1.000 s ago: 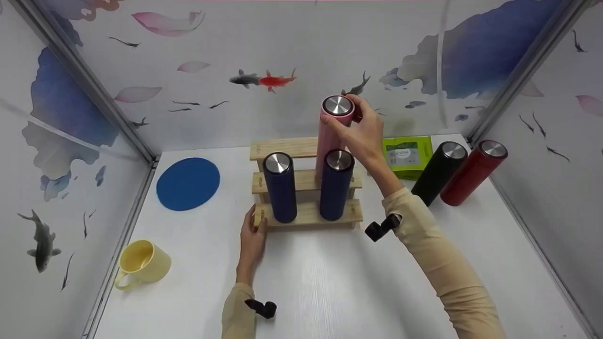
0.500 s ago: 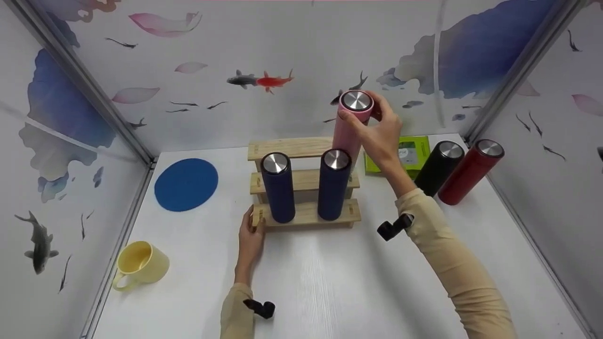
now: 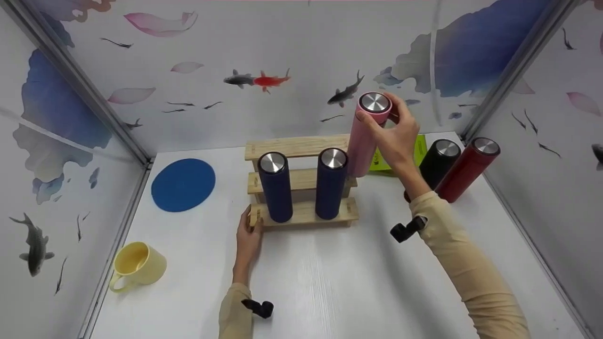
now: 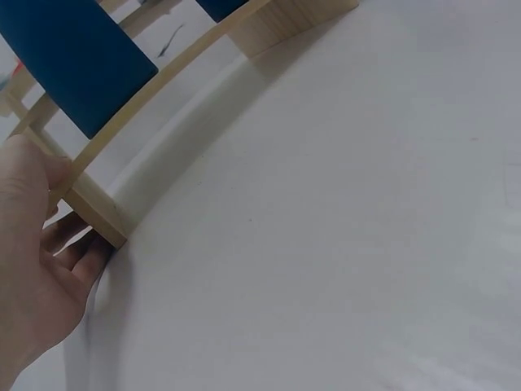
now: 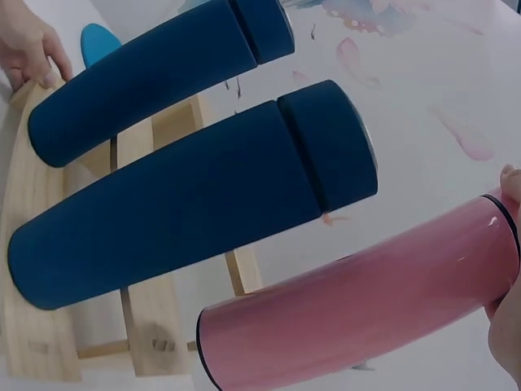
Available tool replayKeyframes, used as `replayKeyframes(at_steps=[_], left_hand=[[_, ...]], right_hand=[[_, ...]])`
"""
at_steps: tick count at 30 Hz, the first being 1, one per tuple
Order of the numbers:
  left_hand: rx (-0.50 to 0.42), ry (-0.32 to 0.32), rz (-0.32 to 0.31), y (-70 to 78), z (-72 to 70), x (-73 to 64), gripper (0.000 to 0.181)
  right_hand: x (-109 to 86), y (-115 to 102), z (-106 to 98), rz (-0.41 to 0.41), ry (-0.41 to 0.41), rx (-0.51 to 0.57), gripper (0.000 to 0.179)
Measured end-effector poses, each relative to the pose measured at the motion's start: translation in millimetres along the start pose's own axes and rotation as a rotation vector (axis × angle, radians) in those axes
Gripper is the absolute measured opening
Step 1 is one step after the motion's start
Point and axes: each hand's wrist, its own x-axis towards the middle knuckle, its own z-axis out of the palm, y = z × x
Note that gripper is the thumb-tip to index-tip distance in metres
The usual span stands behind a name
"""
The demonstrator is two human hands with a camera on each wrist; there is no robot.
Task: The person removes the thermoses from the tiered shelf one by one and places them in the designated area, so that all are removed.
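Lidded pink flask (image 3: 362, 149) — contents hidden — moved farther right, fingers of the right hand (image 3: 398, 137) grasping it; left hand (image 3: 248, 240) gripping the rack (image 3: 301, 147) under two blue flasks (image 3: 277, 194).

the person wears long beige sleeves (image 3: 464, 263), with a small black device (image 3: 407, 230) at each cuff.

metal-framed booth (image 3: 521, 70), fish-printed panels (image 3: 282, 42)

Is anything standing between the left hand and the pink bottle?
Yes: the left navy bottle and the right navy bottle, upright on the lowest step of the wooden rack, stand between the left hand and the pink bottle. Nothing visible blocks the right hand, which grips that bottle near its top.
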Motion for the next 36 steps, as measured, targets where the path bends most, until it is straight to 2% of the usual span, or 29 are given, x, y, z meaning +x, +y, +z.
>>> replayKeyframes(at_steps=[6,7,9,13,14,17,22,28,36], left_hand=[[-0.004,-0.005,-0.007,1.8,0.0,-2.9,0.059],[-0.005,-0.006,-0.011,7.4,-0.8,-5.2,0.059],[-0.004,-0.004,-0.008,8.2,-1.2,-5.4,0.059],[-0.006,-0.002,-0.009,8.3,-1.1,-4.7,0.059],[-0.004,0.0,-0.005,2.9,-0.5,-2.5,0.059],[-0.001,0.0,-0.003,2.5,-0.3,-2.4,0.058],[-0.027,-0.002,-0.007,3.3,0.4,-2.7,0.059],[-0.006,0.01,-0.007,3.7,0.6,-1.8,0.059],[-0.041,-0.01,-0.023,4.3,-0.9,-3.6,0.06]], right_hand=[[-3.7,13,-16,0.032,0.023,-0.036,0.065],[-3.8,15,-18,0.037,0.026,-0.041,0.065],[-4.6,20,-22,0.053,0.03,-0.05,0.065],[-6.6,30,-31,0.089,0.039,-0.067,0.064],[-7.0,32,-33,0.099,0.042,-0.071,0.064],[-9.2,40,-37,0.123,0.05,-0.088,0.064],[-14.0,55,-42,0.159,0.065,-0.122,0.065],[-22.1,69,-44,0.21,0.061,-0.146,0.069],[-35.0,87,-45,0.267,0.061,-0.195,0.07]])
